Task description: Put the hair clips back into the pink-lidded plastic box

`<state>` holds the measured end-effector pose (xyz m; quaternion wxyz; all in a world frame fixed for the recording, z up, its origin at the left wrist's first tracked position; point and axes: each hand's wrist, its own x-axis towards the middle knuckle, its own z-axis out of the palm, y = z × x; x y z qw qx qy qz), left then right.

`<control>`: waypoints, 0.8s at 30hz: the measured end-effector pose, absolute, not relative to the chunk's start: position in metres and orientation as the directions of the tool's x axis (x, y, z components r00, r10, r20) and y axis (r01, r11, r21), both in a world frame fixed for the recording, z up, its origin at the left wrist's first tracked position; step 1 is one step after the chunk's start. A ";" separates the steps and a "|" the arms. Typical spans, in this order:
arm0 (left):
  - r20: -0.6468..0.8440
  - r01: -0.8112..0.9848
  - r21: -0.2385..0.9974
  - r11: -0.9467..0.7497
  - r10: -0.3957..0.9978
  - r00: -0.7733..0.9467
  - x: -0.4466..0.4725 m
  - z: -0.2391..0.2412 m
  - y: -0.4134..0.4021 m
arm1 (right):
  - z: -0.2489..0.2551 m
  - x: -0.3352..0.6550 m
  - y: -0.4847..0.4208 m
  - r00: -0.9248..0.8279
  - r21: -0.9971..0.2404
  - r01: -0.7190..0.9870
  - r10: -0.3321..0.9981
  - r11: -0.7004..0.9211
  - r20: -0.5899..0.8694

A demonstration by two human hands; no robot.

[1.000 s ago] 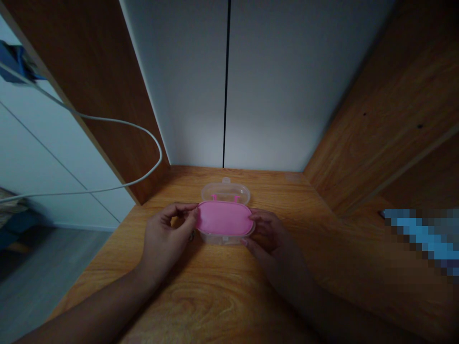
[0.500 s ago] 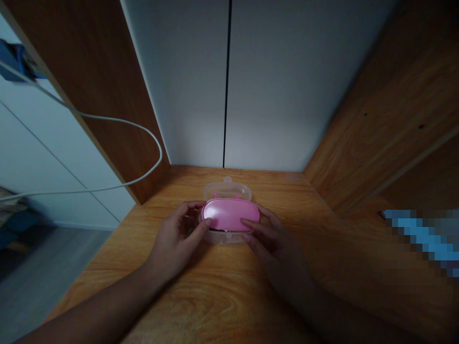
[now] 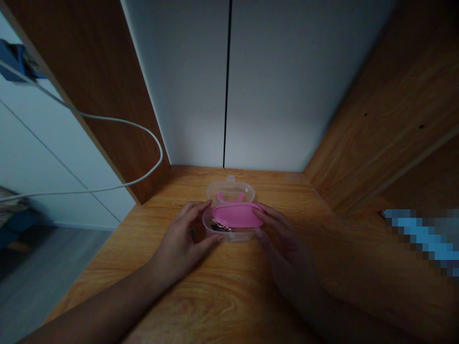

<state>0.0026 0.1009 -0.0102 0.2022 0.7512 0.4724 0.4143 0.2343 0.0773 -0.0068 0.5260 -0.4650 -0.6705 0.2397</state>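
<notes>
A small clear oval box (image 3: 230, 235) rests on the wooden desk (image 3: 215, 296), with its hinged clear lid (image 3: 230, 190) lying open behind it. A pink oval tray (image 3: 236, 216) sits tilted in the box, its left end raised off the rim. Small shiny metal pieces (image 3: 219, 226) show beneath it. My left hand (image 3: 179, 243) cups the box's left end, thumb in front and fingers behind. My right hand (image 3: 283, 246) pinches the tray's right end.
A white cable (image 3: 150, 138) loops across a brown wooden side panel on the left. A white wall stands behind the desk, wooden panels to the right. A blurred blue patch (image 3: 423, 234) lies at far right. The desk's left edge drops to grey floor.
The pink tray lay flat over the box; now it has moved back and its left end is lifted, uncovering the metal pieces. Both hands shifted slightly right and closer around the box.
</notes>
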 end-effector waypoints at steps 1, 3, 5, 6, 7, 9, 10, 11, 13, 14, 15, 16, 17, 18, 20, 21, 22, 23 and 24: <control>0.428 0.553 0.687 -0.471 0.878 0.216 0.003 -0.010 0.101 | -0.006 0.235 0.077 0.006 -0.810 0.364 0.869 0.460 0.496; 0.417 0.566 0.679 -0.468 0.880 0.228 0.003 -0.009 0.100 | -0.005 0.235 0.077 0.052 -0.816 0.352 0.861 0.458 0.505; 0.408 0.561 0.681 -0.471 0.880 0.243 0.004 -0.008 0.099 | -0.007 0.235 0.078 0.080 -0.831 0.337 0.866 0.443 0.494; 0.408 0.554 0.684 -0.475 0.878 0.249 0.004 -0.007 0.098 | -0.008 0.234 0.079 0.082 -0.836 0.333 0.870 0.435 0.486; 0.411 0.546 0.686 -0.481 0.876 0.255 0.005 -0.007 0.098 | -0.010 0.234 0.080 0.082 -0.841 0.332 0.875 0.427 0.477; 0.413 0.532 0.692 -0.488 0.872 0.263 0.005 -0.007 0.097 | -0.012 0.233 0.082 0.090 -0.849 0.340 0.884 0.405 0.458; 0.413 0.526 0.695 -0.490 0.871 0.265 0.006 -0.007 0.096 | -0.012 0.232 0.082 0.093 -0.851 0.345 0.888 0.395 0.450; 0.413 0.521 0.699 -0.490 0.871 0.266 0.006 -0.007 0.096 | -0.012 0.232 0.082 0.095 -0.853 0.347 0.890 0.391 0.447; 0.409 0.515 0.705 -0.488 0.872 0.268 0.006 -0.007 0.096 | -0.011 0.231 0.082 0.096 -0.854 0.338 0.888 0.396 0.450; 0.408 0.512 0.707 -0.488 0.873 0.268 0.006 -0.007 0.096 | -0.010 0.231 0.081 0.096 -0.853 0.335 0.887 0.399 0.453; 0.408 0.511 0.707 -0.489 0.872 0.270 0.007 -0.006 0.096 | -0.010 0.231 0.081 0.096 -0.853 0.337 0.887 0.398 0.452; 0.409 0.513 0.705 -0.490 0.871 0.271 0.007 -0.006 0.096 | -0.009 0.231 0.081 0.100 -0.853 0.343 0.888 0.394 0.450; 0.410 0.517 0.701 -0.491 0.871 0.271 0.007 -0.006 0.096 | -0.009 0.231 0.081 0.100 -0.851 0.351 0.888 0.390 0.448; 0.413 0.520 0.698 -0.492 0.870 0.269 0.007 -0.006 0.095 | -0.009 0.232 0.080 0.097 -0.847 0.362 0.889 0.388 0.449; 0.417 0.528 0.690 -0.495 0.868 0.269 0.007 -0.006 0.095 | -0.010 0.232 0.080 0.092 -0.835 0.387 0.885 0.391 0.457; 0.419 0.530 0.687 -0.497 0.867 0.270 0.006 -0.006 0.094 | -0.011 0.232 0.080 0.088 -0.828 0.399 0.882 0.394 0.462; 0.423 0.529 0.686 -0.500 0.865 0.270 0.006 -0.006 0.094 | -0.012 0.232 0.079 0.085 -0.820 0.412 0.879 0.397 0.468; 0.426 0.526 0.686 -0.503 0.864 0.270 0.006 -0.006 0.094 | -0.012 0.233 0.079 0.084 -0.812 0.427 0.877 0.397 0.473; 0.430 0.522 0.687 -0.505 0.862 0.269 0.006 -0.006 0.093 | -0.013 0.233 0.078 0.083 -0.804 0.441 0.874 0.398 0.478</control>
